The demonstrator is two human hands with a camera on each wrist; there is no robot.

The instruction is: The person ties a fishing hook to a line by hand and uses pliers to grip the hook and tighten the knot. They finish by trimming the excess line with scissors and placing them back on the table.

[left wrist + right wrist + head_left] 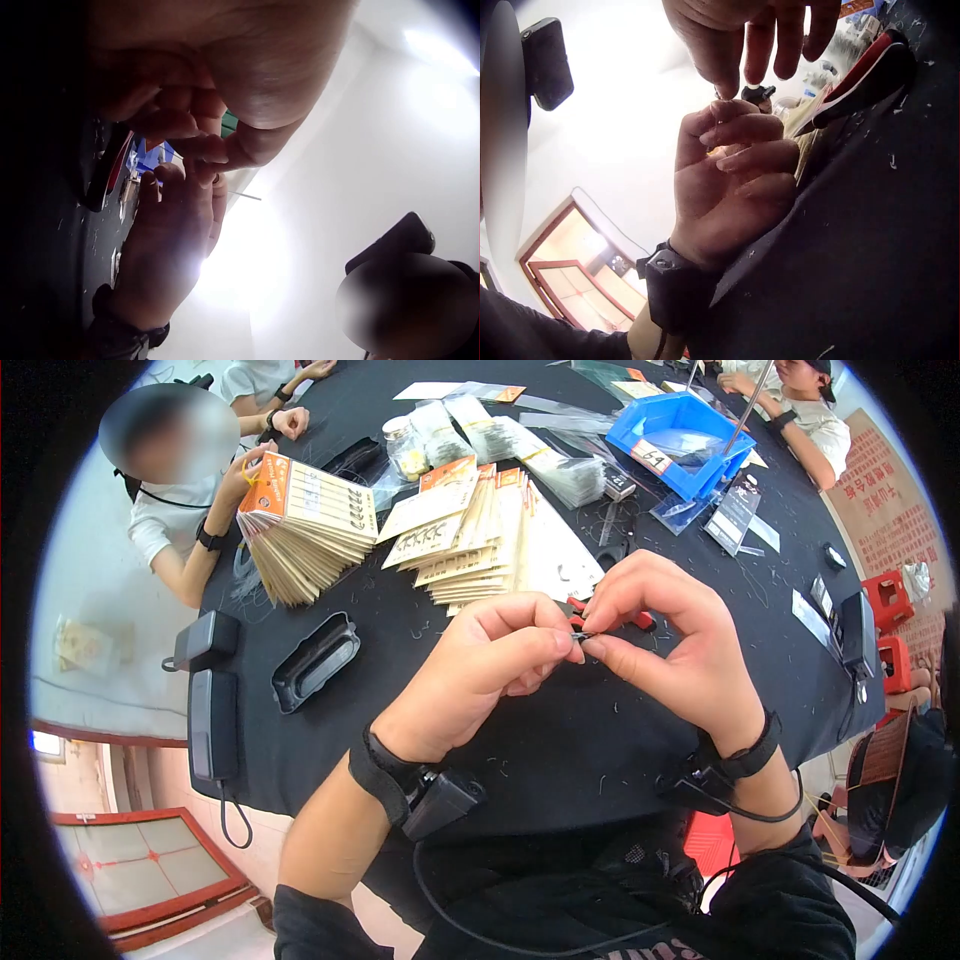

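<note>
Over the middle of the black-covered table, my left hand (490,660) and my right hand (665,630) meet at the fingertips. Thumb and forefinger of each pinch a tiny dark piece (579,636), mostly hidden by the fingers; I cannot tell its kind. In the right wrist view, a fine thread (718,124) runs down over the fingers of the left hand. The left hand's other fingers are curled in toward the palm. A red-and-black handled tool (866,79) lies on the table close behind the hands, its head partly hidden.
Stacked cards (480,545) with small hooks lie beyond the hands, another bundle (305,530) to their left. A black open case (315,660) sits at left. A blue bin (690,445) and packets of thin clear strands (545,460) stand farther back. Other people sit around the table.
</note>
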